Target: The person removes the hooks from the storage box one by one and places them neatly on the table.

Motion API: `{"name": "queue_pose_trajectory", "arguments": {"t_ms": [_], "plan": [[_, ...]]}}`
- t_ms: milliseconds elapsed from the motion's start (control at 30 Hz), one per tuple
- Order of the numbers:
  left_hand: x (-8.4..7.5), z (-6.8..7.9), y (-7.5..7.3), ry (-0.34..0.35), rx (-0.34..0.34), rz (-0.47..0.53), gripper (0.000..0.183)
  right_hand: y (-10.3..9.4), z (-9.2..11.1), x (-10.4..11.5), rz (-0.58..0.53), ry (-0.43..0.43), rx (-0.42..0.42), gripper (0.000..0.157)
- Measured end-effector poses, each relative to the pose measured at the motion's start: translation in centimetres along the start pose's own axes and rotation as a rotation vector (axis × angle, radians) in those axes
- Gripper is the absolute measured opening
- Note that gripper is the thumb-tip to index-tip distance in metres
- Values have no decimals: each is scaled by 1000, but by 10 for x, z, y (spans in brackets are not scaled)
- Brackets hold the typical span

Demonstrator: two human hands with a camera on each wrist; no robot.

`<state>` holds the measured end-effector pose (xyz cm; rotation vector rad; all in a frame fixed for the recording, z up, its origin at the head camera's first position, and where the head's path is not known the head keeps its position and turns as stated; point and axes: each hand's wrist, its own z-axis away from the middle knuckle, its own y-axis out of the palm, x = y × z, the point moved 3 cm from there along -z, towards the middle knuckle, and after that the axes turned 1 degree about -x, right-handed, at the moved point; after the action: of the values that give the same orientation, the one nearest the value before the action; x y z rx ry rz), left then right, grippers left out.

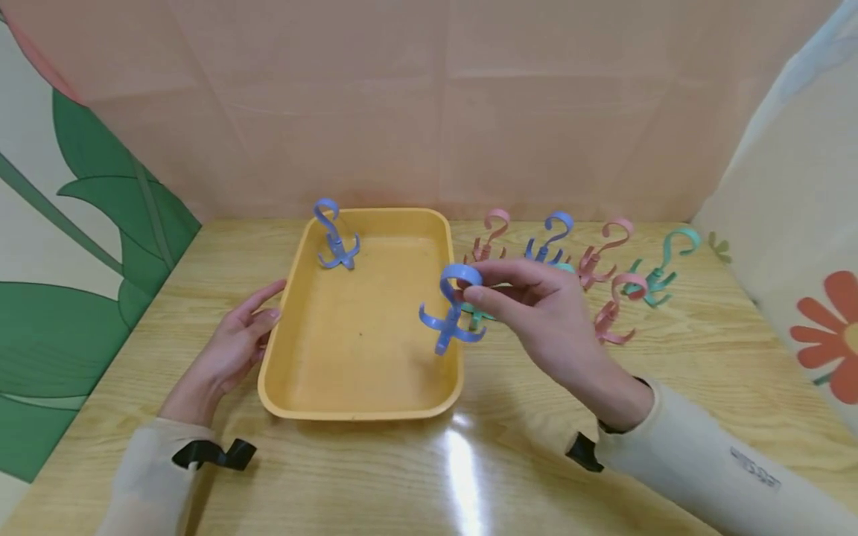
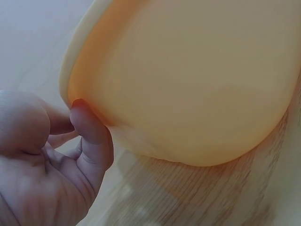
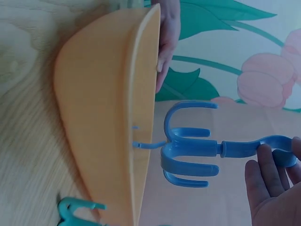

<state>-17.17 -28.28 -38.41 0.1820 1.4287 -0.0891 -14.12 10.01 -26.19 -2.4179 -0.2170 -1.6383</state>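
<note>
My right hand (image 1: 550,313) pinches the curved top of a blue four-pronged hanging hook (image 1: 450,324) between thumb and fingertips. The hook hangs prongs down over the right side of a yellow tray (image 1: 362,415). In the right wrist view the same hook (image 3: 193,148) shows its several prongs and swivel neck. Inside the tray, toward its back left corner, rests another blue hook (image 1: 340,253). My left hand (image 1: 234,342) touches the tray's left outer side, fingertips just under the rim, as the left wrist view of the tray wall (image 2: 188,94) also shows.
Right of the tray stand several more hooks: pink (image 1: 613,316), blue (image 1: 541,251) and green (image 1: 660,279). A green one (image 1: 477,316) is partly hidden behind my right hand. A pink cloth (image 1: 402,112) hangs behind the wooden table (image 1: 523,461).
</note>
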Motion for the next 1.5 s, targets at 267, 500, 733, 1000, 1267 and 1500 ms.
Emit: {"name": "queue_pose_trajectory", "arguments": {"t_ms": [267, 500, 733, 1000, 1267, 1500], "plan": [[1, -1, 0, -11, 0, -13, 56, -40, 28, -1, -65, -18, -46, 21], [1, -1, -1, -31, -12, -36, 56, -80, 55, -3, -13, 0, -156, 25], [-2, 0, -1, -39, -9, -41, 54, -120, 77, -8, -91, -34, -181, 30], [-1, 0, -1, -45, -8, -54, 54, -155, 97, -6, -55, -40, -246, 32], [1, 1, -2, -44, -10, -47, 56, -190, 108, -11, 11, -52, -266, 32], [0, 1, -2, -35, -6, -50, 57, -225, 117, -32, 60, 80, -349, 32]]}}
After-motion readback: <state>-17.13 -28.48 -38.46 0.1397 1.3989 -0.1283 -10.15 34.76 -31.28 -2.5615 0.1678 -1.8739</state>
